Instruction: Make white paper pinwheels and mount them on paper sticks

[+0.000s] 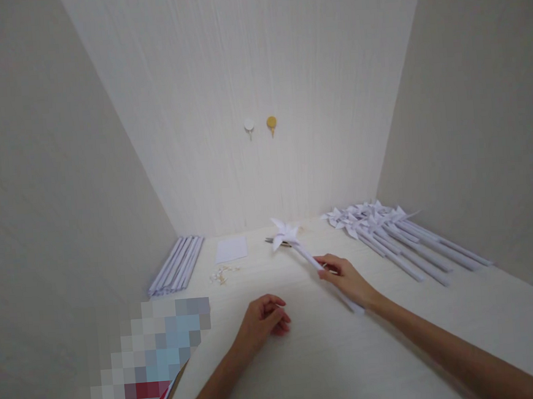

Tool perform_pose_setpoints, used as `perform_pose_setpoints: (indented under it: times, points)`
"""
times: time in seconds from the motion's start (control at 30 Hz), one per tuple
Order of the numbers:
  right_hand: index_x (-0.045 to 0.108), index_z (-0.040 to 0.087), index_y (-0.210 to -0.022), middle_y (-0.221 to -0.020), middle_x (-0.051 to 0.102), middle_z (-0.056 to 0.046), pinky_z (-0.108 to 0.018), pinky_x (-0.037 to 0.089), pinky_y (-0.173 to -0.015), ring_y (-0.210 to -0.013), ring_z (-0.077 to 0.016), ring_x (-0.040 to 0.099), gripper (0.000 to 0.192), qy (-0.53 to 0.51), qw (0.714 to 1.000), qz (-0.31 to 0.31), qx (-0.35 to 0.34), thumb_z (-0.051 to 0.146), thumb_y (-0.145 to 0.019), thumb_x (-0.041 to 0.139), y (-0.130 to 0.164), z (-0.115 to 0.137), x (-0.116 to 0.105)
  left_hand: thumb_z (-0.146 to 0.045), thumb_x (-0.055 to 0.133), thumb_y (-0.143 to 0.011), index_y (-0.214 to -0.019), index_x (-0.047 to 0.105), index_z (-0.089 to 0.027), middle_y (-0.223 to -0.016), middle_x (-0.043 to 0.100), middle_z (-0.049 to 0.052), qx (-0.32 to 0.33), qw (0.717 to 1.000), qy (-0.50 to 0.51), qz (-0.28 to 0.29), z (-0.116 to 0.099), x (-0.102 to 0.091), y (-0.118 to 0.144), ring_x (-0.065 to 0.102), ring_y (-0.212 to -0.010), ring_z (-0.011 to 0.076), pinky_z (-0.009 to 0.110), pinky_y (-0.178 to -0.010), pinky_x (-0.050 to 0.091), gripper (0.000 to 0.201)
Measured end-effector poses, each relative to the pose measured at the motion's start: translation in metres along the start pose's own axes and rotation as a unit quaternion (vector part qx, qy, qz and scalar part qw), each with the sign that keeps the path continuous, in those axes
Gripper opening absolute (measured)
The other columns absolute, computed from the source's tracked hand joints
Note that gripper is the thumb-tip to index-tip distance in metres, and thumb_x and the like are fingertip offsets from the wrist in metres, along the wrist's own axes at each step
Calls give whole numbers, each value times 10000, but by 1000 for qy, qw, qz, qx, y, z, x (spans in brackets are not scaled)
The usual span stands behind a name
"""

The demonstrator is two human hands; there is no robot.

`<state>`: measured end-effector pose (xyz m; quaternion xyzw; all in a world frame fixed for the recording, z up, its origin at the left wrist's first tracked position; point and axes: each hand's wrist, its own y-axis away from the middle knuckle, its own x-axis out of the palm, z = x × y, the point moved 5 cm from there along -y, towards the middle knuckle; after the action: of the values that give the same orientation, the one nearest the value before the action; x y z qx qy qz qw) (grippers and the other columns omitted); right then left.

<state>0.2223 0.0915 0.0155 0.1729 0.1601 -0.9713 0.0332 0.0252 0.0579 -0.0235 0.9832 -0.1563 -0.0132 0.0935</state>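
the right hand [346, 279] is closed around the rolled paper stick of a white paper pinwheel [284, 232], holding it low over the pale desk [398, 349] with the folded head pointing away toward the back wall; the pinwheel's head hangs just above the desk, a little left of the pile of finished pinwheels [389, 233]. the left hand [263, 322] rests on the desk nearer the person than that pile and well to its left, fingers loosely curled and holding nothing. something thin and dark [274, 241] lies right under the pinwheel's head, too small to name. further left of the pile lie a small white paper square [231, 249], a scatter of tiny pale bits [221, 274] and, at the far left, a bundle of plain paper sticks [176, 265]. the likeliest trouble, as i judge it, is the thin paper itself: a tight squeeze could crease or flatten the hollow stick, and a careless swing could knock the folded blades against the desk or the dark thing under them and bend them. sliding it into the pile could also tangle heads together, or sweep the tiny bits off the desk.
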Motion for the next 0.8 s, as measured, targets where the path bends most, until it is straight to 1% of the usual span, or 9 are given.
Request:
perform_pose_setpoints:
  times: [0.13, 0.27, 0.33, 0.43, 0.5, 0.57, 0.63, 0.73, 0.8]
  points:
    - [642, 191, -945, -890, 614, -62, -314, 461, -664, -740, -180, 572, 315, 100, 994, -48, 22, 314, -666, 559, 12, -13, -73, -345, 620, -568, -724, 487, -145, -546, 587, -21, 4, 1000, -5, 5, 1, 1, 0, 534, -448, 82, 212, -458, 414, 287]
    - [644, 161, -917, -790, 667, -88, -358, 467, -652, -671, -223, 608, 339, 171, 972, -145, 71, 323, -628, 570, 23, -11, -140, -350, 611, -572, -728, 489, -145, -546, 585, -20, 9, 1000, -17, 14, 2, 2, -1, 532, -447, 84, 212, -451, 406, 285]
    - [635, 158, -930, -713, 675, -82, -363, 463, -656, -662, -239, 621, 327, 209, 957, -181, 90, 305, -651, 549, 30, -6, -167, -356, 608, -575, -728, 489, -148, -544, 583, -19, 9, 1000, -24, 15, 3, 2, -2, 529, -447, 85, 214, -449, 403, 285]
    - [628, 116, -939, -750, 677, -117, -329, 459, -633, -678, -246, 628, 320, 286, 918, -230, 150, 258, -666, 540, 44, -5, -203, -365, 607, -573, -724, 489, -152, -555, 582, -17, 6, 999, -29, 13, 3, 2, -1, 526, -453, 84, 216, -456, 402, 286]
    - [629, 95, -935, -778, 673, -136, -314, 454, -647, -691, -240, 629, 308, 338, 893, -246, 168, 239, -685, 520, 53, -10, -224, -374, 607, -570, -720, 490, -155, -560, 581, -15, -2, 999, -34, 12, 2, 3, -1, 524, -453, 85, 217, -457, 399, 290]
    - [632, 109, -920, -786, 674, -132, -316, 451, -654, -695, -242, 628, 290, 384, 866, -266, 176, 239, -703, 492, 63, -17, -242, -380, 606, -568, -721, 494, -155, -562, 582, -13, -5, 999, -41, 11, 1, 4, 0, 525, -456, 88, 219, -459, 399, 294]
    - [628, 105, -942, -778, 673, -135, -317, 443, -676, -725, -253, 626, 314, 434, 840, -267, 187, 263, -718, 476, 72, -24, -254, -383, 603, -568, -721, 497, -154, -563, 581, -13, -5, 999, -46, 10, 0, 4, 1, 526, -460, 89, 220, -462, 400, 295]
    - [614, 88, -995, -845, 666, -158, -312, 428, -710, -800, -262, 616, 352, 488, 800, -270, 221, 267, -733, 461, 84, -33, -265, -394, 603, -566, -717, 497, -153, -560, 579, -13, -6, 999, -47, 8, 0, 4, 0, 525, -461, 89, 218, -460, 398, 304]
    - [607, 87, -1014, -873, 663, -164, -315, 423, -710, -819, -269, 611, 364, 511, 788, -256, 229, 270, -740, 453, 88, -37, -266, -404, 606, -562, -719, 497, -151, -562, 580, -10, -7, 999, -46, 8, 0, 4, 0, 525, -463, 89, 218, -458, 397, 317]
